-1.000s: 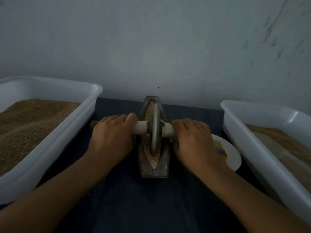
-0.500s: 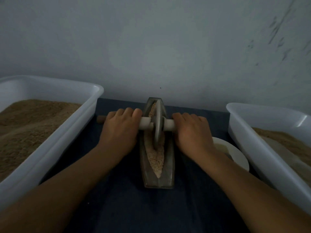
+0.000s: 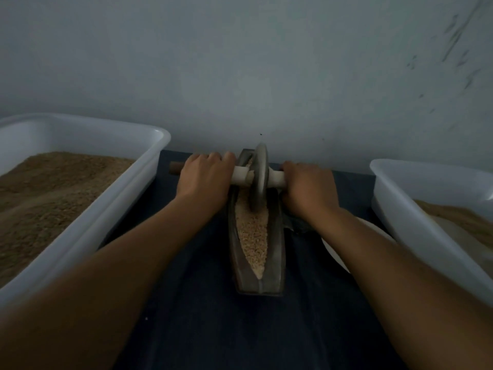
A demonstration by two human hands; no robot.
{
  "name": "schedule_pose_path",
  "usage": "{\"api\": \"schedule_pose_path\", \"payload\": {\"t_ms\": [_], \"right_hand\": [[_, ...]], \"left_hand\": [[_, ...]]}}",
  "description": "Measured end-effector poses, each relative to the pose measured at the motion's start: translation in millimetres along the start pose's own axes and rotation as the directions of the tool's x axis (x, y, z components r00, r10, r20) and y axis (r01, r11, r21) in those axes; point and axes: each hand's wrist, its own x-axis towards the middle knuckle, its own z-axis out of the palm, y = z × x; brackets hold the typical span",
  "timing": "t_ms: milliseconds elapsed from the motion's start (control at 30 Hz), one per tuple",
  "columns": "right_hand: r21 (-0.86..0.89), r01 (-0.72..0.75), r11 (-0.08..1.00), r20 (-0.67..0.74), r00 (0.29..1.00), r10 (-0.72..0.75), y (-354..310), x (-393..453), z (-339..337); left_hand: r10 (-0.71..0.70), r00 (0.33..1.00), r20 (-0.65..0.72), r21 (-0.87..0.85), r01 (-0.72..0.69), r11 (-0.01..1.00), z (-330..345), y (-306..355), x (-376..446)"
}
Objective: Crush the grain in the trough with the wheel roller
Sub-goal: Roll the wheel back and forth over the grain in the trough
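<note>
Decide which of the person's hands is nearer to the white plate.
Right. The right hand grips the roller handle just beyond the white plate; the left hand holds the handle across the trough.

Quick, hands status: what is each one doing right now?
Left hand: closed, gripping the left end of the wheel roller handle.
Right hand: closed, gripping the handle's right end.

Both hands are wrapped around the axle, left hand (image 3: 204, 177) on one side of the wheel (image 3: 259, 180), right hand (image 3: 309, 186) on the other. The wheel sits upright at the far end of the trough (image 3: 277, 236), close to the wall (image 3: 240, 62). Pale grain (image 3: 253, 236) fills the trough's groove. White tubs (image 3: 88, 231) of brownish grain sit left and right on the dark desk (image 3: 256, 329), and a plate (image 3: 333, 249) peeks out under the right forearm.
</note>
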Motion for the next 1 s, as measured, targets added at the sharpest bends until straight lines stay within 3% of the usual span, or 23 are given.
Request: {"api": "schedule_pose_path", "payload": {"t_ms": [200,500,733,1000], "right_hand": [[0.078,0.020,0.997,-0.075,0.997,-0.015,-9,-41,-18],[0.164,0.097,0.982,-0.062,0.994,-0.088,-11,-92,-57],[0.129,0.070,0.989,-0.009,0.998,-0.069,-11,-79,-48],[-0.019,0.048,0.999,0.004,0.999,-0.048,-5,-28,-16]], "left_hand": [[0.028,0.999,-0.028,0.006,-0.028,1.000,-17,6,-44],[0.064,0.996,-0.058,-0.103,-0.070,0.992,-59,10,-96],[0.119,0.990,-0.077,-0.041,-0.123,0.992,-38,8,-89],[0.028,0.999,-0.021,-0.028,-0.029,0.999,-8,2,-33]]}}
